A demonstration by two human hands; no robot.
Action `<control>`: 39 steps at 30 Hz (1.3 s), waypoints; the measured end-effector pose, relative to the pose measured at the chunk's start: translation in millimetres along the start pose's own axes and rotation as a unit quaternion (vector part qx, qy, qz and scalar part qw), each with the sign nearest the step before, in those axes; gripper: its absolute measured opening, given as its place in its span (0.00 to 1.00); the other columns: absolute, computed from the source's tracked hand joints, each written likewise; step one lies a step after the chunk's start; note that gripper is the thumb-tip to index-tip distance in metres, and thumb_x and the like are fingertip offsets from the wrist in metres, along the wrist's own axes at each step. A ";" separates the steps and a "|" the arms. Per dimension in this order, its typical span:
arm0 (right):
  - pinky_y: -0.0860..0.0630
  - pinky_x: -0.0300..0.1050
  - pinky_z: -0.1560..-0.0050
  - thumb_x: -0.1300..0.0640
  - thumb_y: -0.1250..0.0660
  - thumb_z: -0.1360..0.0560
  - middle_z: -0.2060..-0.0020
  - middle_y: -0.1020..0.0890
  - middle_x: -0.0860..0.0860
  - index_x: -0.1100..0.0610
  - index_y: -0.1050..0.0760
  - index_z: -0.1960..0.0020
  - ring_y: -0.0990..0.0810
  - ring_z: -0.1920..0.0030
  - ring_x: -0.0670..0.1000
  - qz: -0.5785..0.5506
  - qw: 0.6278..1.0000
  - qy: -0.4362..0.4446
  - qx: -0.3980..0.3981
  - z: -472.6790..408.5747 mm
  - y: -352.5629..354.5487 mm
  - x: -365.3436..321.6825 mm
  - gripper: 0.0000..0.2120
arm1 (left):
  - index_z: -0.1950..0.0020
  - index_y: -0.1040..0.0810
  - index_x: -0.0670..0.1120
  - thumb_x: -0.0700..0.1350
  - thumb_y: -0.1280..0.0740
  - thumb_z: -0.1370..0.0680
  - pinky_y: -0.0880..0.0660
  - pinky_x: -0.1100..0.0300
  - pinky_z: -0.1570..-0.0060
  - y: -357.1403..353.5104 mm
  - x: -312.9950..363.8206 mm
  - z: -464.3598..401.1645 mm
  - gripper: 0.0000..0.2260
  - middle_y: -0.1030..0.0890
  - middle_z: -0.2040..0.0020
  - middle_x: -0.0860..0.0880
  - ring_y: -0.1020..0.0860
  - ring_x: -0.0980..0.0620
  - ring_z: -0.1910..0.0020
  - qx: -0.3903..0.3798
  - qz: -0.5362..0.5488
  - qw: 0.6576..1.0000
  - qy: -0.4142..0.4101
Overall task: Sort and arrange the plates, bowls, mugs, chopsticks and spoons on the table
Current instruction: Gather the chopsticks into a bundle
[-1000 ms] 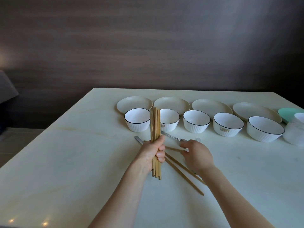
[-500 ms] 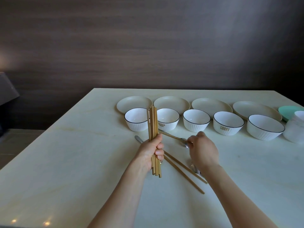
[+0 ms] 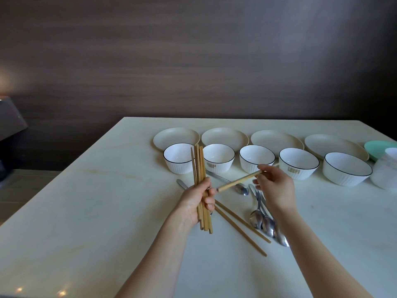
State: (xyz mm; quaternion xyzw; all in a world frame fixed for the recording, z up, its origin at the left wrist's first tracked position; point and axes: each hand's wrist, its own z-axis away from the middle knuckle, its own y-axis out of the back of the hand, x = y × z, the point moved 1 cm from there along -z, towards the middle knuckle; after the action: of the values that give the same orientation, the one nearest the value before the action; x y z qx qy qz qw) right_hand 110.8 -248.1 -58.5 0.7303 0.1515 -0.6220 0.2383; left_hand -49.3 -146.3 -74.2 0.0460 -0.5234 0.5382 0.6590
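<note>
My left hand (image 3: 194, 203) grips a chopstick bundle (image 3: 198, 168) before five empty bowls (image 3: 256, 161); my right hand (image 3: 275, 186) pinches one chopstick (image 3: 238, 181).

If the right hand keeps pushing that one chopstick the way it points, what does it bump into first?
Probably the bundle of chopsticks in the left hand. The right hand holds a single chopstick whose free end points left at that bundle, with only a small gap showing. Depth is hard to judge from one view.
</note>
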 end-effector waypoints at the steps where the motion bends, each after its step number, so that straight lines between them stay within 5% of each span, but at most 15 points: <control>1: 0.21 0.37 0.63 0.65 0.39 0.25 0.65 0.18 0.52 0.56 0.21 0.48 0.18 0.67 0.45 -0.060 0.998 -0.026 -0.021 0.2 -2.1 -1.9 0.11 | 0.60 0.28 0.45 0.48 0.35 0.22 0.32 0.67 0.82 0.1 -0.4 0.4 0.10 0.23 0.73 0.50 0.29 0.56 0.82 0.000 -0.004 1.000 0.002; 5: 0.23 0.35 0.70 0.60 0.33 0.24 0.71 0.20 0.52 0.58 0.21 0.52 0.21 0.74 0.44 -0.143 0.984 -0.060 -0.083 3.1 -8.8 -5.5 0.03 | 0.49 0.26 0.40 0.47 0.34 0.22 0.22 0.60 0.74 -4.1 -2.8 5.1 0.10 0.15 0.63 0.42 0.16 0.47 0.70 -0.030 -0.002 0.999 0.020; 9: 0.21 0.39 0.66 0.66 0.33 0.25 0.67 0.20 0.53 0.59 0.22 0.50 0.21 0.72 0.45 -0.125 0.980 -0.065 -0.140 7.5 -14.6 -3.8 0.06 | 0.56 0.29 0.43 0.47 0.36 0.21 0.19 0.57 0.69 -9.2 -7.7 7.0 0.09 0.15 0.55 0.39 0.15 0.44 0.63 -0.069 -0.017 0.996 0.047; 14: 0.25 0.33 0.69 0.66 0.34 0.25 0.68 0.22 0.50 0.57 0.22 0.49 0.24 0.72 0.43 -0.034 0.981 -0.021 -0.192 13.5 -19.1 -0.1 0.07 | 0.48 0.28 0.41 0.48 0.35 0.21 0.19 0.57 0.66 -14.1 -14.7 9.3 0.11 0.15 0.52 0.39 0.15 0.44 0.59 -0.097 -0.068 0.990 0.071; 28: 0.26 0.31 0.69 0.65 0.30 0.27 0.66 0.21 0.49 0.54 0.27 0.58 0.23 0.69 0.43 -0.027 0.981 0.021 -0.189 13.3 -25.8 2.8 0.09 | 0.49 0.24 0.41 0.48 0.34 0.22 0.20 0.60 0.71 -17.1 -15.7 10.1 0.10 0.15 0.64 0.45 0.17 0.50 0.69 -0.092 -0.120 0.987 0.050; 39: 0.25 0.34 0.65 0.63 0.35 0.24 0.62 0.19 0.48 0.57 0.25 0.47 0.21 0.65 0.45 0.051 0.986 0.019 -0.160 9.7 -23.6 5.9 0.07 | 0.57 0.28 0.44 0.46 0.36 0.20 0.36 0.70 0.81 -12.5 -8.5 0.7 0.08 0.29 0.76 0.52 0.34 0.58 0.83 -0.002 -0.034 0.999 -0.020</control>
State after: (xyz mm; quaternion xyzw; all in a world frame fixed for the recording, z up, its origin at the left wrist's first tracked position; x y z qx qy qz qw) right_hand 91.6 -233.9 -69.1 0.7010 0.2161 -0.5627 0.3811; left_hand -39.2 -157.6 -73.9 0.0725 -0.5357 0.5134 0.6665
